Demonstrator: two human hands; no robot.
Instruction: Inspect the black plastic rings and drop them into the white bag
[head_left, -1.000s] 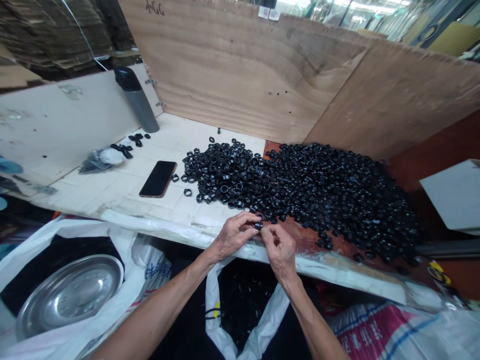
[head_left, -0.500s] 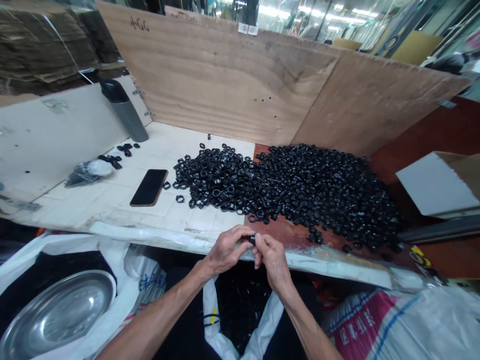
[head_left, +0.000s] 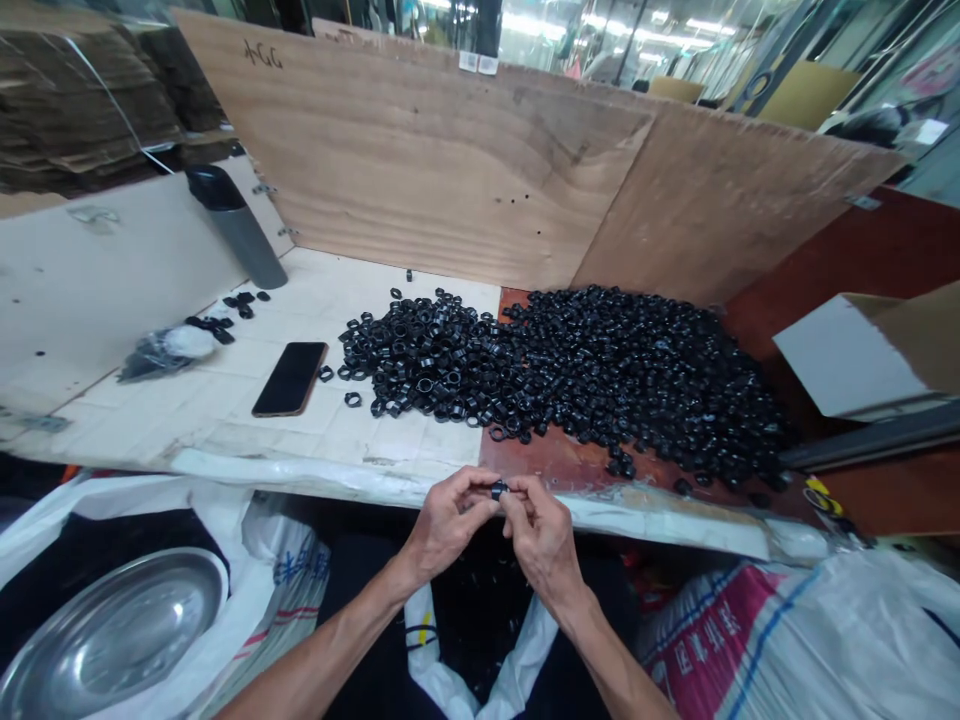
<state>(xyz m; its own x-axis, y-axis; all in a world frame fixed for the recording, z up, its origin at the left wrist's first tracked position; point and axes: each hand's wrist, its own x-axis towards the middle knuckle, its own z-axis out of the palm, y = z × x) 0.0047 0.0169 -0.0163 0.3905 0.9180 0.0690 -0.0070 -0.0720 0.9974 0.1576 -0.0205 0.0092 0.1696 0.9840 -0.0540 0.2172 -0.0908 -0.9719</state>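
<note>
Between my fingertips is a small black ring-like part (head_left: 499,489), just in front of the table's front edge. My left hand (head_left: 448,520) pinches it from the left with thumb and forefinger. From the right, my right hand (head_left: 541,530) grips the same part with its fingers curled. Beyond the hands, a pile of black rings (head_left: 427,360) lies on the pale board, merging with a larger heap of small black parts (head_left: 637,370) on the red-brown surface. Below my hands an open white sack (head_left: 442,665) sits between my legs, with dark contents.
A phone (head_left: 290,379), a grey bottle (head_left: 247,235) and a plastic bag of black pieces (head_left: 157,352) stand left. A plywood wall (head_left: 450,150) closes the back. Right are a cardboard box (head_left: 847,355) and a printed sack (head_left: 750,640); a metal basin (head_left: 112,640) is lower left.
The view has shifted slightly to the right. Both hands still hold the small black part, which has turned a little, and the right fingers have shifted on it.
</note>
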